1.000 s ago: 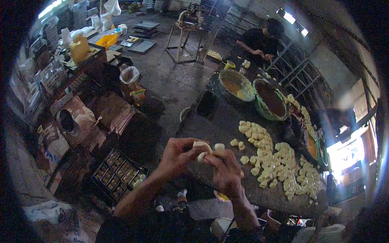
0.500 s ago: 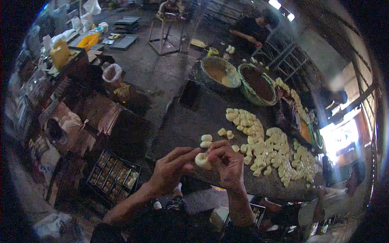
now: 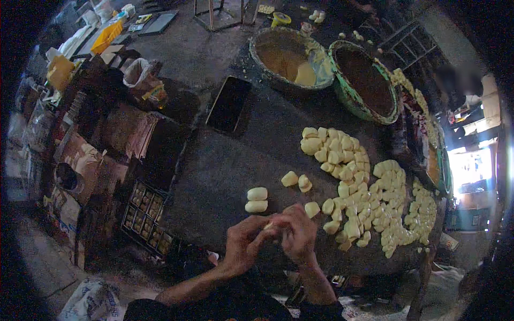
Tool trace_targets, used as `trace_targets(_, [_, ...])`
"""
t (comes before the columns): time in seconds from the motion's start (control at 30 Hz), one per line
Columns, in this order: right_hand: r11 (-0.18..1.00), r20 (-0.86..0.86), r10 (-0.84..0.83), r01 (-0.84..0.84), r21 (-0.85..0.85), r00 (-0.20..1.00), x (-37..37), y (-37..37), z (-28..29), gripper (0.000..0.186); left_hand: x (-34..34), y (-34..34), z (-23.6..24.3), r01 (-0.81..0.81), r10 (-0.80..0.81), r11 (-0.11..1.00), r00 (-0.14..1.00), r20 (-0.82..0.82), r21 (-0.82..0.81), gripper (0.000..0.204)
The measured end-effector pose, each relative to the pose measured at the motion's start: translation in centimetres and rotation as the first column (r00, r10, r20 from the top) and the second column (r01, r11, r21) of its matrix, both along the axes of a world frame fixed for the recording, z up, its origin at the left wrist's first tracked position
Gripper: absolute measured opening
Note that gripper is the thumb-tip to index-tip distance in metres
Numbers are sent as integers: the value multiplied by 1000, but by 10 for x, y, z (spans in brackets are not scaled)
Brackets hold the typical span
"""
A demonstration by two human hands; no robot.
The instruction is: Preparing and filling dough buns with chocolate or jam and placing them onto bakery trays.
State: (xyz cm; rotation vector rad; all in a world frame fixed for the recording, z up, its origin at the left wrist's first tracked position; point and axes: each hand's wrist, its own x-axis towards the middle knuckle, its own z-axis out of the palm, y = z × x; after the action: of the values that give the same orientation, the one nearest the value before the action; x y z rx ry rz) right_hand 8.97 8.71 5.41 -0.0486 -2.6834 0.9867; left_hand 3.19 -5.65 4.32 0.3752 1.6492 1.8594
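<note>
Left hand (image 3: 243, 244) and right hand (image 3: 300, 236) meet over the table's (image 3: 214, 171) near side, fingers closed on one dough piece (image 3: 268, 226) — mostly hidden between them. Two rolls (image 3: 257, 194) lie side by side just beyond. A dough pile (image 3: 350, 200) spreads rightward; farther off — a brown-filled green tub (image 3: 350, 102) and a black tray (image 3: 229, 104).

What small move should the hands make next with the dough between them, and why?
Probably a gentle pinch to shape the held dough piece: it sits between the left hand and right hand, mostly hidden, while two oblong dough pieces lie side by side on the dark table, suggesting a shape to match.
</note>
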Motion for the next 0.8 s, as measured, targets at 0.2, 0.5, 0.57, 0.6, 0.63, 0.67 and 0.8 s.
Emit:
trace_targets(0.2, [869,252,-127,230,-437,959,-26,21,-32,15,-30,33,-26,-179,4,936,865,-501,-302,18])
trace_targets(0.5, [833,54,-407,394,-389,912,-22,27,-71,18,-45,34,-19,-83,73,996,954,-290,-21,27])
trace_targets(0.57, [862,25,-502,503,-70,864,-18,22,-39,18,-40,12,-12,-141,132,990,941,-311,-8,21])
trace_targets(0.6, [861,12,-504,503,-69,864,-25,20,-32,18,-37,2,-8,-140,133,990,938,-321,0,21])
trace_targets(0.63, [856,47,-515,511,75,856,-39,21,-24,17,-34,-7,-4,-144,139,990,946,-293,6,18])
trace_targets(0.67, [835,78,-530,504,220,844,-52,24,-19,17,-33,-13,-2,-151,149,988,953,-265,15,16])
trace_targets(0.8, [884,16,-463,463,-61,886,-55,58,-22,20,-34,-19,16,-74,78,997,952,-297,24,20])
